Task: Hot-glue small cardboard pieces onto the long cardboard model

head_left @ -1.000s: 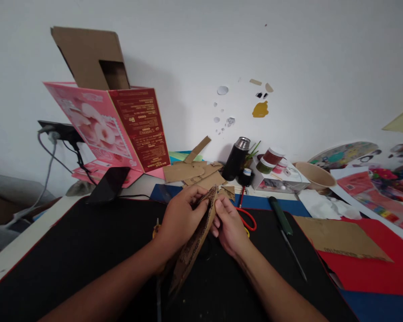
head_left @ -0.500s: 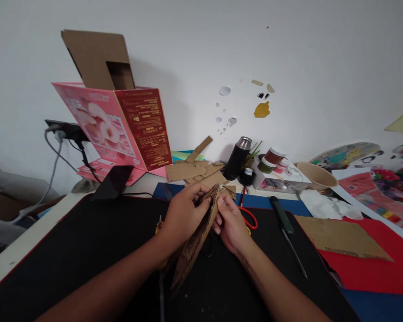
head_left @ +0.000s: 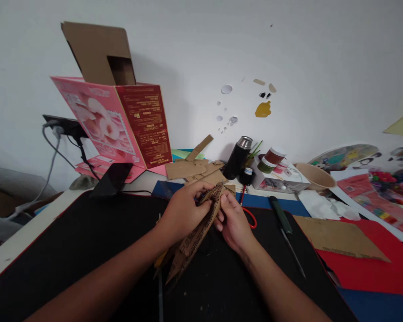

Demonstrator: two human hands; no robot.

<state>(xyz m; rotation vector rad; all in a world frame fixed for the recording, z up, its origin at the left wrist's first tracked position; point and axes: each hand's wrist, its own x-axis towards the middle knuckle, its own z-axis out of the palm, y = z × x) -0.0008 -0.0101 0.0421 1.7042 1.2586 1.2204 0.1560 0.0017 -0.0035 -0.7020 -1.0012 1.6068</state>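
Between my hands, above the black mat (head_left: 121, 250), is a folded piece of corrugated cardboard (head_left: 191, 250), tilted with its ridged edges facing me. My left hand (head_left: 184, 208) grips its upper part from the left, the thumb pressed against the inner face. On the other side, my right hand (head_left: 233, 221) pinches the upper right edge between thumb and fingers. Red-handled scissors (head_left: 250, 218) lie partly hidden behind my right hand. Under my left forearm a yellow-handled tool (head_left: 160, 259) shows only in part, with a thin grey shaft pointing towards me.
Cardboard scraps (head_left: 195, 169) lie behind my hands, beside a black thermos (head_left: 239, 156). A green-handled screwdriver (head_left: 285, 228) rests right, near flat cardboard (head_left: 339, 237) on red sheets (head_left: 366, 273). A phone (head_left: 112, 179) and a pink box (head_left: 110, 120) stand left.
The cardboard has tilted, its lower end swinging slightly left and its inner face showing more. Both hands keep their hold near its top. The view has shifted slightly.
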